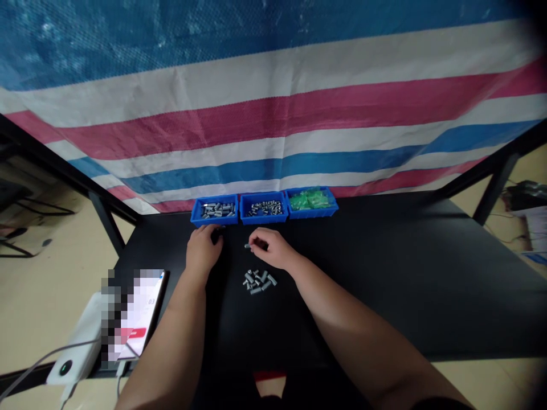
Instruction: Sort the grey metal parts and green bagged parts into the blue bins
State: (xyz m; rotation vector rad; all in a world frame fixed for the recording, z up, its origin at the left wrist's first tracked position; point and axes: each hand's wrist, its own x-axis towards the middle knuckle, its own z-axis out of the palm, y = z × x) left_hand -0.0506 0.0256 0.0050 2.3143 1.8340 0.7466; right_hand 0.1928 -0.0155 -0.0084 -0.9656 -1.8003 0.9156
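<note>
My left hand [203, 249] is curled in front of the left blue bin [193, 215], thumb and forefinger closing on something small and partly hidden, with a faint glint at the tips. A short silvery metal piece [247, 246] sticks out from the pinched fingertips of my right hand [272, 247], which is in front of the middle blue bin [264, 218]. Below and between the hands lies a loose pile of small metal parts [258, 281], grey cylinders among them. Grey metal cylinders [217, 210] fill the left bin, and small shiny metal parts [267, 208] the middle one.
The right blue bin [314, 213] holds green plastic packets [313, 199]. A phone [143, 319] and a white power bank [79, 341] with cables lie at the left edge of the black table [384, 256]. Striped sheeting [273, 114] hangs behind the bins.
</note>
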